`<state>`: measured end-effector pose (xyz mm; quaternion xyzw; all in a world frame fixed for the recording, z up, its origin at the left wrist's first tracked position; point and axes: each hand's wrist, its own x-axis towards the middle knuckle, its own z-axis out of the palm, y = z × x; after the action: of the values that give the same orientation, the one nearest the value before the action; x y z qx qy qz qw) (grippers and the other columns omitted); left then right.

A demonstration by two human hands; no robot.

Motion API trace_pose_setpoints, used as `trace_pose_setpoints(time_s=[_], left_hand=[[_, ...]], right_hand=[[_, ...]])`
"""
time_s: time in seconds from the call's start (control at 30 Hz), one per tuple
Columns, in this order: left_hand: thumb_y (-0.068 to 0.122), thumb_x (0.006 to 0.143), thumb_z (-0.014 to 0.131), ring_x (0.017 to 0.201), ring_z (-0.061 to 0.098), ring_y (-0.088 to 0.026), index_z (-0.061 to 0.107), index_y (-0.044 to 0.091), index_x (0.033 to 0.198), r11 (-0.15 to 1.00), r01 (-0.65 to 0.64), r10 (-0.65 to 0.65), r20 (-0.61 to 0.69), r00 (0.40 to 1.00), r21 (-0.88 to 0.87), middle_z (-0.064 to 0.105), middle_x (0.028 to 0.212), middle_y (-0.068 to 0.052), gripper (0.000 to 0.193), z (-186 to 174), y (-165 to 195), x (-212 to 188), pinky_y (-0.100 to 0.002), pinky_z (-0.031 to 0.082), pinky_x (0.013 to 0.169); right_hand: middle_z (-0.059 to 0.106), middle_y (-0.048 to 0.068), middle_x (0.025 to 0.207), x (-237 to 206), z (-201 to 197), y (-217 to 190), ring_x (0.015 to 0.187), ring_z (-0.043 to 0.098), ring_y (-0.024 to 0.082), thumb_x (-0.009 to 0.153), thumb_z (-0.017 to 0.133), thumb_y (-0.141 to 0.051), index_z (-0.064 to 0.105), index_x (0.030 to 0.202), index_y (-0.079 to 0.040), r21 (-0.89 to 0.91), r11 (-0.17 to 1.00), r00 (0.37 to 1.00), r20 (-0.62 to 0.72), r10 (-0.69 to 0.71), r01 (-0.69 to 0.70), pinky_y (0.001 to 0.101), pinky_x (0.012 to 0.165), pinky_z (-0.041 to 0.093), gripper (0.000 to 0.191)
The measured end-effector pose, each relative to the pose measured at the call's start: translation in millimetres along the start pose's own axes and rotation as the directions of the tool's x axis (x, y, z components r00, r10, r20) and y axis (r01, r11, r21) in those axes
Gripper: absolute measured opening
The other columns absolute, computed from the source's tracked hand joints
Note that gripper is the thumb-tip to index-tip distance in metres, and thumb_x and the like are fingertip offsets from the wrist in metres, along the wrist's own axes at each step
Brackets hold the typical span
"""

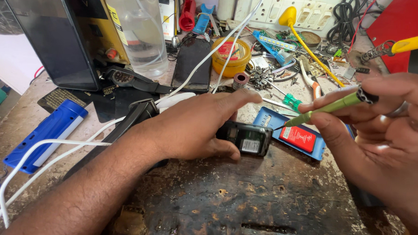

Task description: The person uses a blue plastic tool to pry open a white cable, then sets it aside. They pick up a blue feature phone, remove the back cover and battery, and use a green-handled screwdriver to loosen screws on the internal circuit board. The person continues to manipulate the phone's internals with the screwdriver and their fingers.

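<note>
1. A small black phone (245,138), opened at the back, is lying on the worn desk (243,202) between both hands.
2. The left hand (195,126) is gripping the phone from above, forearm stretching across the desk.
3. The right hand (380,123) is pinching a green screwdriver (327,107), its tip pointing at the phone's right end.
4. A blue cover (269,118) is lying just behind.

Under my left hand (197,126): small black phone body (245,138), glossy plastic. In my right hand (380,123): screwdriver (327,107), matt green plastic handle. Just behind the tip: blue plastic cover (270,118), smooth. Below both: wooden bench (243,197), rough, scarred, stained.
</note>
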<state>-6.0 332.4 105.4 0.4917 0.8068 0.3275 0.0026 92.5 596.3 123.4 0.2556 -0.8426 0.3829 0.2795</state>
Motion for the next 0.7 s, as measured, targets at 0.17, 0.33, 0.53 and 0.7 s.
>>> trace_pose_setpoints(time_s=[0.17, 0.33, 0.53, 0.7], left_hand=[[0.040, 0.075, 0.085, 0.108, 0.068, -0.030, 0.062, 0.017, 0.126, 0.993, 0.006, -0.019, 0.110, 0.994, 0.117, 0.071, 0.114, -0.009, 0.060, -3, 2, 0, -0.046, 0.052, 0.089], [0.038, 0.071, 0.085, 0.104, 0.070, -0.027, 0.066, 0.014, 0.119, 0.996, 0.044, -0.056, 0.164, 0.985, 0.078, 0.072, 0.109, -0.007, 0.057, -4, 8, 0, -0.042, 0.053, 0.086], [0.033, 0.070, 0.084, 0.103, 0.070, -0.028, 0.070, 0.009, 0.114, 0.998, -0.030, 0.024, 0.117, 0.993, 0.048, 0.071, 0.108, -0.009, 0.052, -2, 8, 0, -0.041, 0.054, 0.087], [0.033, 0.069, 0.084, 0.102, 0.069, -0.029, 0.070, 0.009, 0.114, 0.999, -0.025, 0.020, 0.117, 0.993, 0.047, 0.071, 0.107, -0.010, 0.053, 0, 4, 0, -0.041, 0.054, 0.086]], right_hand=[[0.066, 0.022, 0.117, 4, 2, 5, 0.111, 0.074, 0.029, 0.098, 0.066, 0.007, 0.029, 0.140, -0.005, -0.091, 0.996, 1.000, -0.023, -0.020, 0.018, 0.0389, 0.093, 0.061, 0.057], [0.066, 0.019, 0.108, 9, 6, 8, 0.106, 0.076, 0.027, 0.096, 0.065, 0.006, 0.026, 0.134, 0.000, 0.014, 0.999, 0.999, 0.019, -0.046, 0.046, 0.0372, 0.089, 0.062, 0.053], [0.056, 0.024, 0.117, 10, 13, 7, 0.104, 0.075, 0.029, 0.092, 0.062, 0.010, 0.029, 0.129, 0.004, -0.010, 0.997, 0.994, 0.088, -0.071, 0.072, 0.0391, 0.087, 0.061, 0.050], [0.057, 0.017, 0.115, 7, 13, 10, 0.108, 0.075, 0.027, 0.093, 0.065, 0.008, 0.029, 0.129, 0.003, 0.078, 0.996, 0.996, 0.070, -0.055, 0.049, 0.0361, 0.088, 0.062, 0.051]])
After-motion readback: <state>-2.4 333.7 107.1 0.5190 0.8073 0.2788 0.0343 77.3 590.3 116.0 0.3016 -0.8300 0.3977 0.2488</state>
